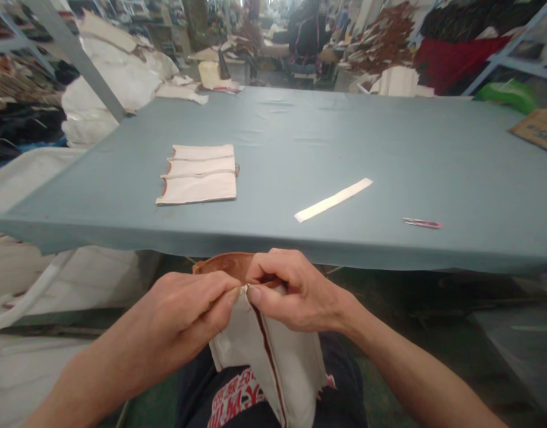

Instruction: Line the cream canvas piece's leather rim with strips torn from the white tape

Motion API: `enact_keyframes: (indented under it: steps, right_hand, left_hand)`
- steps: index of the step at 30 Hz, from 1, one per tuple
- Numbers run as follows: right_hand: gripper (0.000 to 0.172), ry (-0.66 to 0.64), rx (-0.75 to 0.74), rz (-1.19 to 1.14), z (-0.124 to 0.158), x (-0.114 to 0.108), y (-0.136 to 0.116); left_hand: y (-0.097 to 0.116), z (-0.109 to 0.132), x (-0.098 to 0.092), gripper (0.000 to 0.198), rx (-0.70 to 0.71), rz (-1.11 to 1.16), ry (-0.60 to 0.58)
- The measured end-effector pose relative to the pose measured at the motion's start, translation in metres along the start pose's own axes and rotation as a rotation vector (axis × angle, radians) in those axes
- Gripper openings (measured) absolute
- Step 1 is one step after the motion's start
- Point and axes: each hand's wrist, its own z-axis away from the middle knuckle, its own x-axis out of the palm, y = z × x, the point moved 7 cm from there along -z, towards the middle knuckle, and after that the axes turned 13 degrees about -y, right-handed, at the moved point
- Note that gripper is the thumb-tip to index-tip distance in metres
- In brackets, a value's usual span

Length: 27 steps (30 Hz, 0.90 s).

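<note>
Together, left hand [188,304], right hand [294,291], pinching cloth [294,356] (cream)

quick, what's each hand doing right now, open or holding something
Left hand: closed, pinching the cream cloth at its top edge.
Right hand: closed, pinching the same cloth right beside it.

Red cloth [452,64] beyond a blue-covered table [291,160]

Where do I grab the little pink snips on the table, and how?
Probably by the pink end, coming from the right and from above. The snips lie on the table with their thin metal tips pointing left. Those tips may be sharp, so the right end looks safer to pinch.
</note>
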Motion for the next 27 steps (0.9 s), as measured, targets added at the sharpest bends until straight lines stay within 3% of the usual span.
enact_keyframes:
  steps: [4,12,16,21,24,27]
  right_hand:
    - [0.016,-0.031,-0.038,-0.028,-0.002,-0.001,-0.006]
    - [0.011,0.015,-0.102,0.275,-0.005,-0.009,-0.025]
    - [0.019,0.067,-0.086,0.105,-0.008,-0.005,-0.022]
    - [0.030,-0.007,-0.008,-0.266,-0.009,0.009,-0.004]
    - [0.033,-0.058,0.005,-0.276,-0.009,0.011,0.000]
    - [0.035,-0.092,0.035,-0.143,-0.008,0.010,0.001]
  left_hand:
    - [0.004,-0.004,-0.002,0.044,0.007,0.150,-0.020]
    - [0.005,-0.004,-0.005,0.042,-0.012,0.231,0.021]
    - [0.009,-0.001,-0.005,0.040,-0.012,0.200,0.082]
    - [0.006,0.000,0.001,0.037,-0.015,0.216,0.129]
    - [0.000,0.000,0.009,0.040,-0.021,0.264,0.073]
    - [-0.004,0.001,0.012,0.041,-0.033,0.304,0.027]
